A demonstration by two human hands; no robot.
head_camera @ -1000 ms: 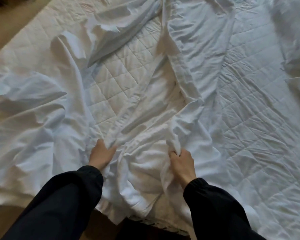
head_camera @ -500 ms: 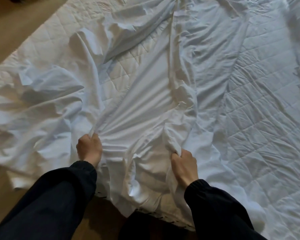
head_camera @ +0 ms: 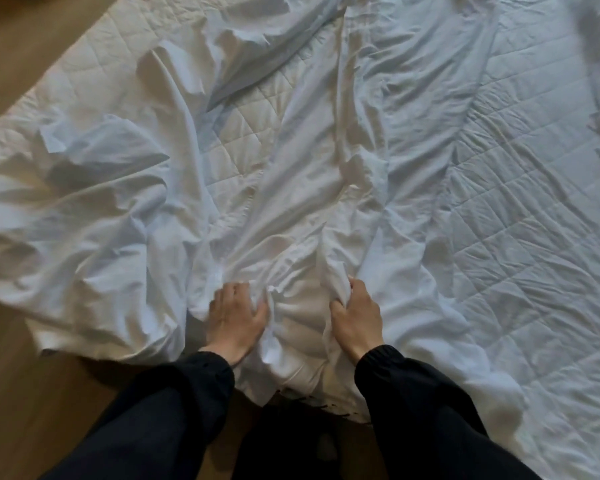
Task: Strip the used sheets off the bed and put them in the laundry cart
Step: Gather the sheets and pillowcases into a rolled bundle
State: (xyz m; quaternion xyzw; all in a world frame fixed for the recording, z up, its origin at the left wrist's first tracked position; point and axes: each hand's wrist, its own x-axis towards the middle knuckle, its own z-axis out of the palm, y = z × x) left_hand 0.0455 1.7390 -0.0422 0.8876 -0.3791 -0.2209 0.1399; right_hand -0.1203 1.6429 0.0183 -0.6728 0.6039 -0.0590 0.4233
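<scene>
Here, the bed's quilted mattress pad [head_camera: 506,244] filled most of the view and lay bare toward 3 o'clock and in a patch near 12 o'clock. The white sheet [head_camera: 302,188] lay loose and crumpled on the pad. One gathered band ran from 12 o'clock down to the near edge at 6 o'clock, and a larger heap spread toward 9 o'clock and overhung the bed edge. Wooden floor [head_camera: 25,393] showed from 7 o'clock round to 10 o'clock. Two dark sleeves entered from 6 o'clock. The left hand [head_camera: 238,318] rested on the sheet at the near edge, fingers curled into the cloth and thumb against a bunched fold. The right hand [head_camera: 357,318], just beside it toward 3 o'clock, was clamped on an upright ridge of the same sheet between thumb and fingers.
</scene>
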